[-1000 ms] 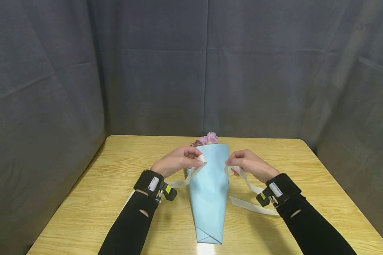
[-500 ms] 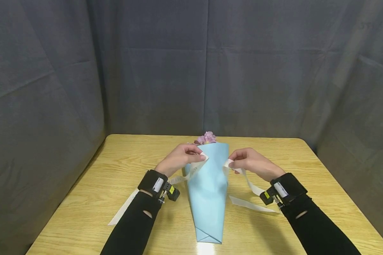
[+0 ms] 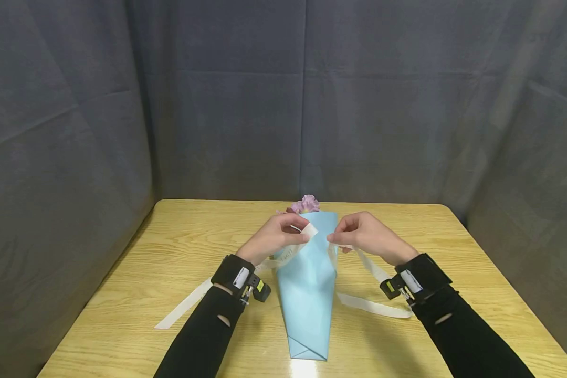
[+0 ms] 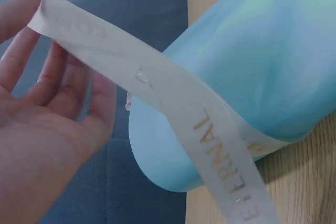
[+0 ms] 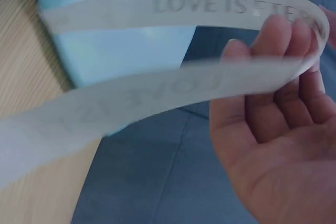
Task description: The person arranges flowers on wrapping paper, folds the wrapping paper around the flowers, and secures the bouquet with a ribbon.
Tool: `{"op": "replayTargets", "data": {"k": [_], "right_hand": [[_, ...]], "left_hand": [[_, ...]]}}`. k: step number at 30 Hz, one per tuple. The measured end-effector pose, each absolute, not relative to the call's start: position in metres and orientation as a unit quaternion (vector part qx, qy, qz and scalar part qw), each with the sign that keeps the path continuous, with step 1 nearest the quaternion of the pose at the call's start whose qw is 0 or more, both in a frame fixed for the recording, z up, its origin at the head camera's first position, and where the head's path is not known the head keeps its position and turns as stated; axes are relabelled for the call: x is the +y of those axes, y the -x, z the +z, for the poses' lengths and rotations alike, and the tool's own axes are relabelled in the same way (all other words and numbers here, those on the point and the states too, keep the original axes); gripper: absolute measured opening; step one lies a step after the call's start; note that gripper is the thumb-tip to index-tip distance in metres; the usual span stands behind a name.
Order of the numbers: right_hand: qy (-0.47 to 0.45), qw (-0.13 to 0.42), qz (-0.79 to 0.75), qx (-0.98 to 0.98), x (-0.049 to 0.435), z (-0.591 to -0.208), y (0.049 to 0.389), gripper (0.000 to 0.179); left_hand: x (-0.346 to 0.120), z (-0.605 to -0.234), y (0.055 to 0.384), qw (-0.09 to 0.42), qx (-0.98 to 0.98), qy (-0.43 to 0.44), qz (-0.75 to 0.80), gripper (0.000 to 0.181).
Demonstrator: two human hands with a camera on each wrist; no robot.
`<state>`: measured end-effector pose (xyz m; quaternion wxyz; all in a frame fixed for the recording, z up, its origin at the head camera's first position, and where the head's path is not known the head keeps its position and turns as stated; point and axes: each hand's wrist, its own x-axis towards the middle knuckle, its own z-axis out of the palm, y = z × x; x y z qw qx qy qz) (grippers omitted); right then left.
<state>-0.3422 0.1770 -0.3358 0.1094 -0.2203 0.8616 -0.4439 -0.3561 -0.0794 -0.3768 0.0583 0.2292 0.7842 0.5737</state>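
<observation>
The step in hand looks to be bringing two lengths of a long white satin ribbon with printed lettering [image 3: 373, 307] toward each other over a tapering light-blue paper flower wrap [image 3: 307, 294]. The wrap lies at the lower centre of the frame on the pale wood-grained tabletop [image 3: 208, 226], its folded foot nearest the bottom edge, with pinkish-purple ruffled flowers [image 3: 307, 203] showing beyond its top. Left of the wrap's upper part, the left hand [image 3: 275, 239] has a closed thumb-and-finger grip on the ribbon; its remaining fingers curve loosely. To the right, the right hand [image 3: 373, 239] pinches the ribbon where it doubles back, though that grip's exact contact is partly hidden. Both tails trail down to the tabletop, lower left and lower right. The next move seems to call for crossing the lengths over the wrap's front, keeping both pinches firm and the ribbon untwisted.
</observation>
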Motion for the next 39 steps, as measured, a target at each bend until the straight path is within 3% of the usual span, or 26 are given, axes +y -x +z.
{"op": "replayTargets", "data": {"k": [9,16,20,24,28,32,39], "right_hand": [[0.235,0.117,-0.459,0.849,0.168,-0.327,0.338,0.018],[0.227,0.083,-0.455,0.857,0.141,-0.322,0.339,0.012],[0.227,0.078,-0.451,0.860,0.130,-0.321,0.342,0.012],[0.238,0.053,-0.414,0.877,0.124,-0.319,0.348,0.020],[0.257,0.011,-0.349,0.901,0.123,-0.313,0.356,0.029],[0.275,-0.030,-0.313,0.909,0.124,-0.318,0.369,0.020],[0.266,-0.088,-0.333,0.900,0.133,-0.360,0.377,0.012]], "left_hand": [[-0.069,-0.383,0.356,0.008,0.798,-0.225,0.558,0.024],[-0.068,-0.385,0.352,0.040,0.800,-0.257,0.541,0.028],[-0.068,-0.387,0.351,0.043,0.793,-0.275,0.542,0.020],[-0.067,-0.389,0.353,0.032,0.789,-0.270,0.551,0.011],[-0.067,-0.391,0.353,0.055,0.787,-0.261,0.556,0.009],[-0.064,-0.394,0.354,0.082,0.776,-0.250,0.574,0.010],[-0.061,-0.403,0.354,0.067,0.776,-0.241,0.580,0.019]]}}
